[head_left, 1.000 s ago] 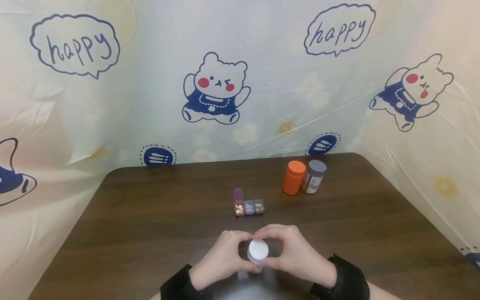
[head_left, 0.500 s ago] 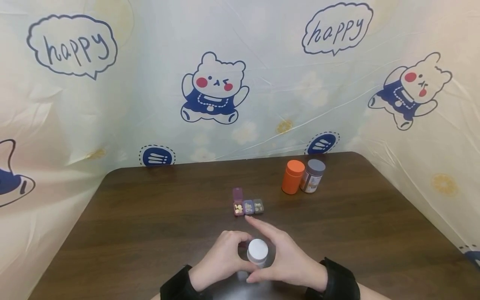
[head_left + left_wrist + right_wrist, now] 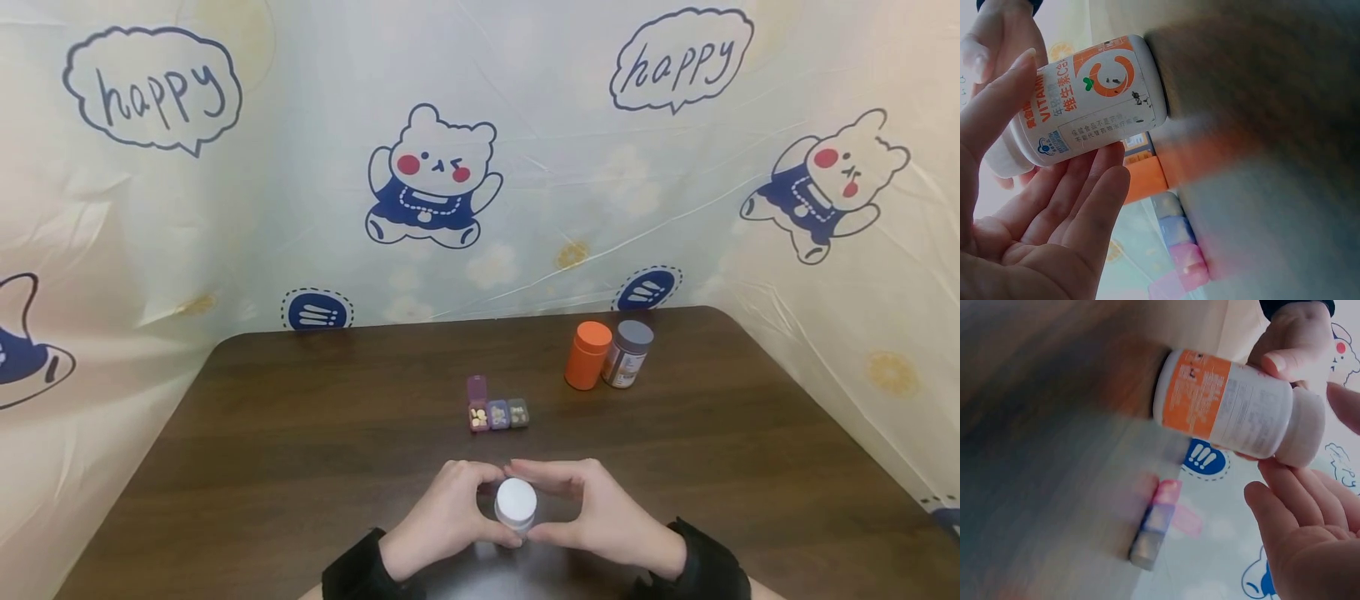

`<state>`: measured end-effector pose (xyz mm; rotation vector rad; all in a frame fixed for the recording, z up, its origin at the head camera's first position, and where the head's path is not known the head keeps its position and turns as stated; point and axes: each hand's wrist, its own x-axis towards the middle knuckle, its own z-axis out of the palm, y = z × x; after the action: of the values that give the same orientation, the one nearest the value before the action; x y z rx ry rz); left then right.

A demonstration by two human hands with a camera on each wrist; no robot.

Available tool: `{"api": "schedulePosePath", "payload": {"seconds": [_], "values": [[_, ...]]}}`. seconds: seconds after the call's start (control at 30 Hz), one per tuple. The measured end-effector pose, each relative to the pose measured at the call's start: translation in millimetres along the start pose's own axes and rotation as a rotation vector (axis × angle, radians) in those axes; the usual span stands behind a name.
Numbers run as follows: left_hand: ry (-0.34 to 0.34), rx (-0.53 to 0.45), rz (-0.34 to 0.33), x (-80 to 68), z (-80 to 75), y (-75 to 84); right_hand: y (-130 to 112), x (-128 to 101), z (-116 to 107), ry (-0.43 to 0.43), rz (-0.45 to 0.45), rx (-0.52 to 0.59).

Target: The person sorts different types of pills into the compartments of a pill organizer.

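A white vitamin bottle [image 3: 516,505] with an orange label [image 3: 1200,394] and a white cap [image 3: 1307,428] stands on the dark table [image 3: 300,433], close to my body. My left hand [image 3: 467,510] grips its body, thumb on one side and fingers [image 3: 1094,169] on the other. My right hand [image 3: 561,505] curls its index finger and thumb round the cap; in the right wrist view its fingers [image 3: 1282,500] lie just beside the cap. Both wrists wear black cuffs.
A small pill box [image 3: 497,412] with three compartments sits mid-table, its pink lid up and pale pills inside. An orange bottle [image 3: 587,356] and a grey-lidded jar [image 3: 628,354] stand at the back right. A cartoon-print curtain [image 3: 435,179] surrounds the table.
Half a second ago the right hand's fingers stretched out forward past the cap; they have now curled back round it. The left hand has kept its hold and the bottle has stayed put.
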<state>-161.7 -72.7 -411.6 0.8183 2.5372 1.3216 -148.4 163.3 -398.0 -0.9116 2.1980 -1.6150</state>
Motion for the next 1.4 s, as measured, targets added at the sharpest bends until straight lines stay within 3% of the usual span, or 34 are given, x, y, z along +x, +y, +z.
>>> {"api": "schedulePosePath", "payload": {"seconds": [0.27, 0.53, 0.77, 0.93, 1.07, 1.4], "values": [[-0.019, -0.015, -0.028, -0.5, -1.4, 1.4, -2, -3, 1, 0.171, -0.027, -0.255], [-0.016, 0.005, -0.016, -0.4, -1.6, 1.7, 2, 3, 12, 0.263, -0.005, -0.347], [-0.020, 0.020, -0.016, 0.0, -1.8, 1.8, 5, 11, 22, 0.211, -0.001, -0.410], [0.000, 0.051, -0.007, -1.1, -0.9, 2.4, 5, 15, 27, 0.136, 0.015, -0.323], [0.018, 0.058, 0.007, -1.9, -0.5, 2.2, 2, 13, 26, 0.124, -0.007, -0.300], [-0.006, 0.025, -0.013, -1.5, -1.0, 3.1, -1, -1, 12, 0.071, -0.007, -0.253]]}}
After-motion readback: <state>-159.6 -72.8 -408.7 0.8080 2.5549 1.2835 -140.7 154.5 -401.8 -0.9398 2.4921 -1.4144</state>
